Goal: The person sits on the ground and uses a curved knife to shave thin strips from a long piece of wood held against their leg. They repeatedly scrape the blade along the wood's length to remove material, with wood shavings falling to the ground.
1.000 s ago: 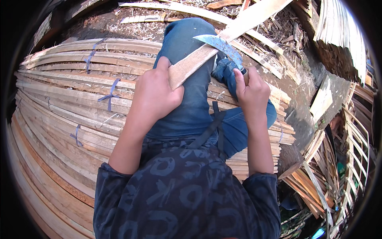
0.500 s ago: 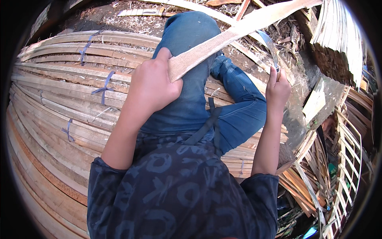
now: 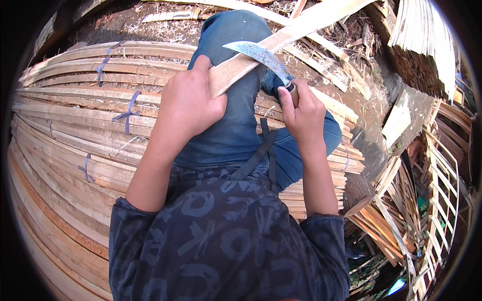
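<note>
My left hand is closed round the near end of a long, pale wooden slat, which slants away over my raised left knee to the upper right. In my right hand is the handle of a sickle. Its curved blade crosses above the slat, a short way beyond my left fingers, with the tip pointing left. Whether the blade touches the wood I cannot tell.
Under me and to the left lie bundled wooden slats tied with purple strips. Shavings litter the ground beyond. A stack of pale thin sheets stands at the far right, above a lattice of strips and a cut log.
My right hand has swung left and slightly nearer with the sickle, bringing the blade from beyond the slat's right side to across it. The slat has shifted slightly left.
</note>
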{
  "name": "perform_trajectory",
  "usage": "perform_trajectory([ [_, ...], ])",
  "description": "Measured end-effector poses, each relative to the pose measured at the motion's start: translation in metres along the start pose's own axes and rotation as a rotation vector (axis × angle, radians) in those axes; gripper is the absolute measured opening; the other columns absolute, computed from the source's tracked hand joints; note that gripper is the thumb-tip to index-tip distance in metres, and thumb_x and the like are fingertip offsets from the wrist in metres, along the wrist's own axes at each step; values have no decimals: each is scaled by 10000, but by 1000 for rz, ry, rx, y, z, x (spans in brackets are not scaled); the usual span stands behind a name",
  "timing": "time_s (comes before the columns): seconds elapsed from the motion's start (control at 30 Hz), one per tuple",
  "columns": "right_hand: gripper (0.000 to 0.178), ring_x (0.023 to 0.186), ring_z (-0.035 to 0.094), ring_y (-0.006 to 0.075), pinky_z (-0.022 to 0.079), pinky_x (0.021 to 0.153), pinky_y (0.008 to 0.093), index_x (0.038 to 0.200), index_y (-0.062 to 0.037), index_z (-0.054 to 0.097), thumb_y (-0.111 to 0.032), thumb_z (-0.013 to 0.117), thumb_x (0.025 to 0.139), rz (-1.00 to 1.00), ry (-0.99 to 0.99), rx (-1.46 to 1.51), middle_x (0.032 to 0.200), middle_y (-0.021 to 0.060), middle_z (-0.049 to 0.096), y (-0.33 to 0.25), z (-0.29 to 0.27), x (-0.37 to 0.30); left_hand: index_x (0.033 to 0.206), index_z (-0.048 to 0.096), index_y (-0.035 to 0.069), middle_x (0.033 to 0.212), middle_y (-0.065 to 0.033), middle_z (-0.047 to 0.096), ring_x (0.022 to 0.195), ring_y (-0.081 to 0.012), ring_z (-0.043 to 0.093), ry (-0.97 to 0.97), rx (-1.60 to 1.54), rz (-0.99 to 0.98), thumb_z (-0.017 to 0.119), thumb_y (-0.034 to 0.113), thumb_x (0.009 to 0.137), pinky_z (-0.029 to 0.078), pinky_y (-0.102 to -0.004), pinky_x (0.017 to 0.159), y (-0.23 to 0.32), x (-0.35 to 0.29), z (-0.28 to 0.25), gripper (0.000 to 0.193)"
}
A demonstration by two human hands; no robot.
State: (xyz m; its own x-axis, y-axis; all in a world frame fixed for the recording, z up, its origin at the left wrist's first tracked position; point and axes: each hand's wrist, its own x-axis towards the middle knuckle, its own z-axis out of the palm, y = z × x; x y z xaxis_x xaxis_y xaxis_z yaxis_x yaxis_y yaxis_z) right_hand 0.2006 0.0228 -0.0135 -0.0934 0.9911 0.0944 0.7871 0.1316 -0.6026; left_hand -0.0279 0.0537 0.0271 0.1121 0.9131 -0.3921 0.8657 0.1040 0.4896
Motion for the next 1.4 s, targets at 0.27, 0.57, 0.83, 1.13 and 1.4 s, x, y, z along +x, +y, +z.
perform_trajectory([
  [0.27, 254, 546, 589, 294, 440, 485, 390, 867, -50, 571, -277, 682, 880, 8, -25, -119, 646, 88, 582, -3, -8, -3, 989, 509, -16, 741, -257, 640, 753, -439, 646, 54, 6, -44, 641, 200, 673, 519, -513, 707, 0, -4, 8, 404],
  [0.57, 264, 572, 597, 332, 447, 503, 411, 861, -37, 570, -278, 675, 886, 138, 18, -203, 659, 128, 585, 16, -15, 2, 931, 503, -7, 703, -271, 596, 729, -465, 607, 87, -84, 6, 636, 144, 670, 476, -504, 682, 0, -2, 10, 330],
  [0.83, 247, 600, 624, 338, 466, 518, 409, 922, -59, 626, -303, 657, 897, 97, 28, -272, 682, 131, 629, 24, -18, 20, 1023, 530, -23, 739, -248, 647, 742, -420, 658, 46, -40, 0, 667, 212, 689, 533, -486, 697, -1, -2, 8, 431],
  [1.13, 243, 548, 606, 325, 450, 498, 399, 905, -49, 610, -290, 638, 917, 108, 43, -162, 619, 131, 601, 7, -9, 4, 1039, 542, -36, 746, -243, 653, 742, -414, 662, 69, -18, 23, 679, 222, 676, 541, -472, 702, -2, -3, 9, 466],
  [1.4, 223, 516, 586, 323, 444, 497, 401, 890, -40, 601, -257, 648, 913, 166, 70, -214, 601, 146, 583, 26, -19, 4, 1063, 542, -30, 752, -242, 655, 767, -418, 661, 38, -27, 8, 682, 231, 678, 539, -482, 715, 2, -1, 7, 486],
])
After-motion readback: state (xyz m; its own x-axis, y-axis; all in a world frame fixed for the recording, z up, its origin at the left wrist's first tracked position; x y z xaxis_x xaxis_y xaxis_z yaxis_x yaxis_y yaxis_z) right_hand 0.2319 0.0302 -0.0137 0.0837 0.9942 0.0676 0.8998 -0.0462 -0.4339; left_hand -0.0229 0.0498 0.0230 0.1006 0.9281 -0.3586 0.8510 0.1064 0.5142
